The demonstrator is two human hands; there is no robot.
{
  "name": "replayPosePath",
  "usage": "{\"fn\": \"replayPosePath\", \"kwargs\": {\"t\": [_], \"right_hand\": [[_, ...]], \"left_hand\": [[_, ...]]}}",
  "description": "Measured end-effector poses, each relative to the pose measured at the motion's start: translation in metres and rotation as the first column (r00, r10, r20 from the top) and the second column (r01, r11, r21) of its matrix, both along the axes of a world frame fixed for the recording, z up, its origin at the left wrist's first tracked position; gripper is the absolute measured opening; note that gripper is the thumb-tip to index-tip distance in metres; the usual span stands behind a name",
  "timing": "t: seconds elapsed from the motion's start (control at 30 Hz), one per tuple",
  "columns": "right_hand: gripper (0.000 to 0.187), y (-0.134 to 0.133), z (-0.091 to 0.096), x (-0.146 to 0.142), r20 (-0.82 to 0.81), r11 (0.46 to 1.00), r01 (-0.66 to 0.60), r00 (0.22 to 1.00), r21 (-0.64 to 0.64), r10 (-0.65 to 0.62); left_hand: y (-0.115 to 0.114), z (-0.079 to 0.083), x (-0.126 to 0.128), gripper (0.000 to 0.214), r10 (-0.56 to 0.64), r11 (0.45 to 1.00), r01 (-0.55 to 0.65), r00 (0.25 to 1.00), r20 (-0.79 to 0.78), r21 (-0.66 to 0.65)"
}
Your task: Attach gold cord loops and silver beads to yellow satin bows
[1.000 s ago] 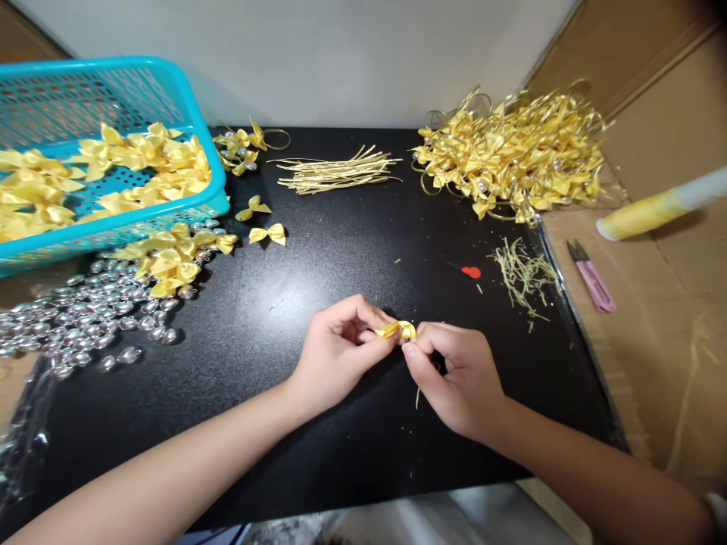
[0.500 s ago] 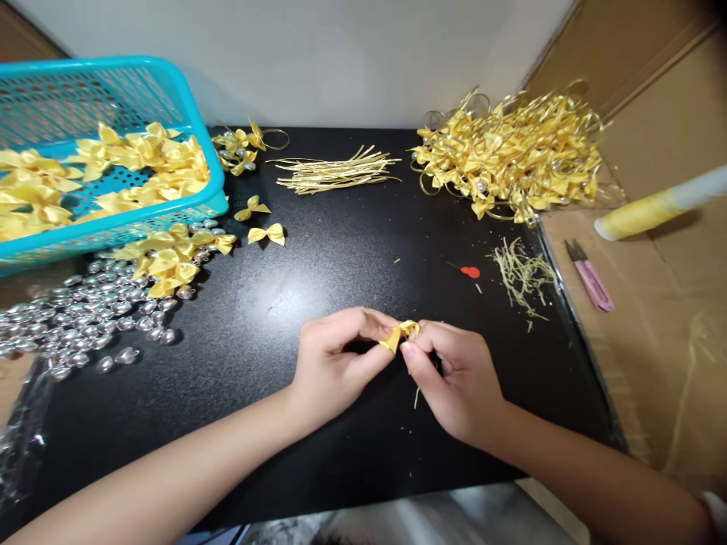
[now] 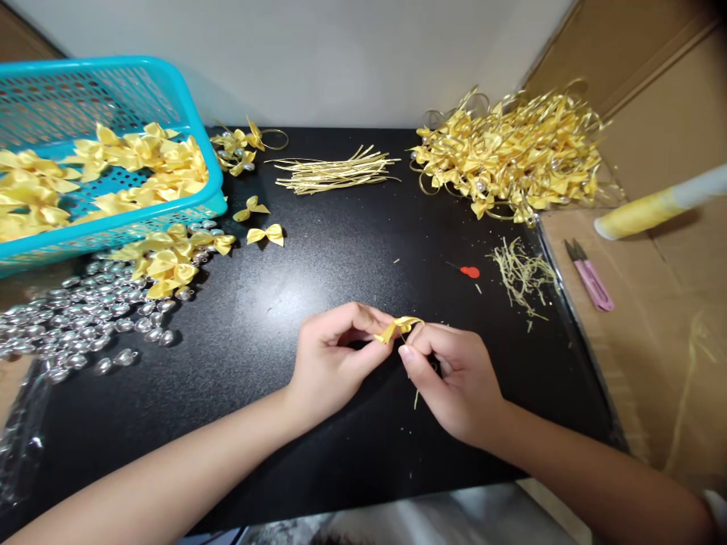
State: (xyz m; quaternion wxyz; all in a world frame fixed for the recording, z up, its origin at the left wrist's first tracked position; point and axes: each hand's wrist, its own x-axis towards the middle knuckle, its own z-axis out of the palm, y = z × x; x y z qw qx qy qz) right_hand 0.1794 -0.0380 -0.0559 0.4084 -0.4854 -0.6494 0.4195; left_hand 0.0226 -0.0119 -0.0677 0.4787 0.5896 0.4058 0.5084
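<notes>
Over the lower middle of the black table, my left hand [image 3: 335,356] pinches a yellow satin ribbon bow [image 3: 393,330] between thumb and index finger. Close on its right, my right hand [image 3: 454,371] is closed in a pinch. A fine strand [image 3: 404,337] seems to run from the bow to the right thumb and index fingertips. One loop of the bow reaches to the right index finger. A thin pale-yellow cord end [image 3: 416,400] shows below the right hand; whether it hangs from the hand or lies on the table, I cannot tell.
Left: a blue basket [image 3: 196,144] of bows, silver heart-shaped beads [image 3: 107,303] and loose bows [image 3: 266,235]. Gold cords [image 3: 335,172] lie at the back, beside a pile of finished bow loops [image 3: 511,155]. Right: a red-headed needle threader [image 3: 469,272], cord scraps [image 3: 522,276], pink snips [image 3: 591,276], a yellow-wrapped tube [image 3: 641,216].
The bow has tilted and stretched flatter between my hands. My right fingertips have drawn slightly away from it, and the fine strand now shows in the gap.
</notes>
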Motion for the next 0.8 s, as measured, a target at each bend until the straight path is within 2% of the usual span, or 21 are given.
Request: {"fn": "replayPosePath", "kwargs": {"t": [0.37,0.8], "right_hand": [[0.032,0.0002,0.0011,0.0001,0.000,1.000,0.002,1.000,0.002,-0.002],[0.033,-0.0009,-0.0004,-0.0003,-0.011,0.995,-0.012,1.000,-0.097,0.011]], "left_hand": [[-0.0007,-0.0007,0.0001,0.016,0.011,1.000,-0.011,1.000,-0.020,-0.010],[-0.0007,-0.0024,-0.0024,0.015,0.047,0.990,-0.028,0.990,-0.133,0.137]]}}
